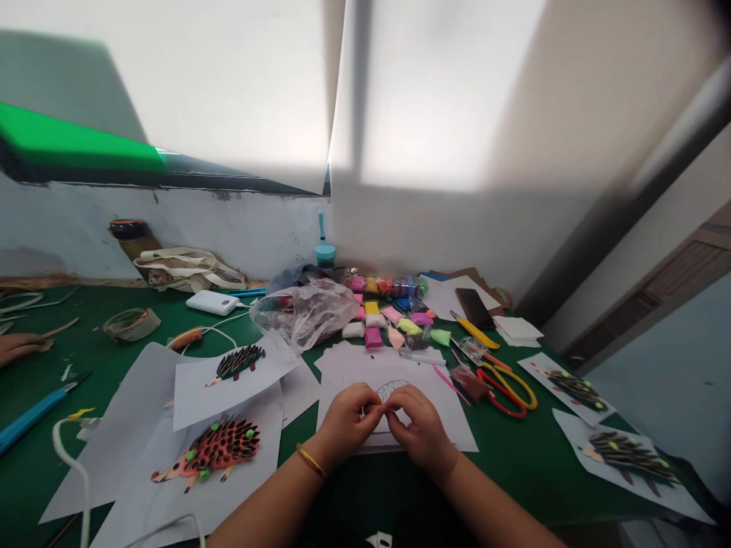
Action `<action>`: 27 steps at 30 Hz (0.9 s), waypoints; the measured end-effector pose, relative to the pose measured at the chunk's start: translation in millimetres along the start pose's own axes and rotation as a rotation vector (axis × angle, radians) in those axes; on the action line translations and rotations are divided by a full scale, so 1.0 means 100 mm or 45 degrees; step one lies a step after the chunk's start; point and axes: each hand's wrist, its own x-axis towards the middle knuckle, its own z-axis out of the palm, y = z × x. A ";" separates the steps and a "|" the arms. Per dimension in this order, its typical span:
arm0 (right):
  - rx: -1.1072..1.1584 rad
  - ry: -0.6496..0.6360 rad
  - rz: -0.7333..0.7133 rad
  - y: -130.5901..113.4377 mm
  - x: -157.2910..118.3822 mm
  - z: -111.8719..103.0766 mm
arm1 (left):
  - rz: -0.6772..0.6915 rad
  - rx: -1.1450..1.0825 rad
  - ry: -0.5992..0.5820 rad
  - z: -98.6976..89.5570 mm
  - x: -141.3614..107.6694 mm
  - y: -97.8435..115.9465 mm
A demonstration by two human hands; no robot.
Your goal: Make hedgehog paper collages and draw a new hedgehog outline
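Note:
My left hand (349,418) and my right hand (421,428) meet fingertip to fingertip above a stack of white paper (336,373). Both are closed in a pinch, and whatever lies between the fingers is too small or hidden to name. Just behind the fingertips, an outline drawing (395,387) shows on the paper, partly covered by my hands. A white pen-like tool (422,358) lies across the sheet's far edge. To the right of it is a thin pink strip (451,384), beside an opened packet of brownish-red clay (473,382).
Several coloured clay packets (373,337) lie behind the paper, next to a clear plastic bag (308,312). Scissors (511,388), a yellow cutter (478,332) and a phone (475,308) are on the right. Clay hedgehog pictures (220,453) lie on both sides. Another person's hand (20,346) shows at far left.

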 end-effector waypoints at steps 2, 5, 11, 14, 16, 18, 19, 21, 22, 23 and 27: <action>0.001 0.015 -0.001 0.00 0.01 0.01 | 0.001 -0.006 0.002 0.00 0.00 0.01; 0.013 0.063 0.040 0.01 0.01 0.01 | -0.023 0.000 0.002 -0.02 0.01 0.01; 0.068 0.163 0.195 0.15 0.00 -0.02 | -0.072 -0.118 0.048 -0.02 0.04 -0.09; 0.147 0.138 0.252 0.21 0.01 -0.04 | -0.157 -0.207 0.073 0.02 0.05 -0.16; 0.183 0.149 0.353 0.23 0.01 -0.04 | -0.248 -0.261 0.079 0.06 0.05 -0.20; 0.207 0.161 0.457 0.25 0.01 -0.03 | -0.327 -0.324 0.069 0.08 0.06 -0.22; 0.210 0.163 0.491 0.25 0.01 -0.03 | -0.350 -0.348 0.064 0.09 0.06 -0.23; 0.186 0.156 0.503 0.25 0.00 -0.04 | -0.360 -0.363 0.062 0.10 0.06 -0.23; 0.166 0.148 0.481 0.24 0.00 -0.05 | -0.356 -0.359 0.062 0.10 0.06 -0.22; 0.145 0.144 0.450 0.24 0.00 -0.06 | -0.345 -0.349 0.065 0.10 0.06 -0.22; 0.102 0.154 0.363 0.23 -0.01 -0.09 | -0.236 -0.309 0.068 0.10 0.05 -0.17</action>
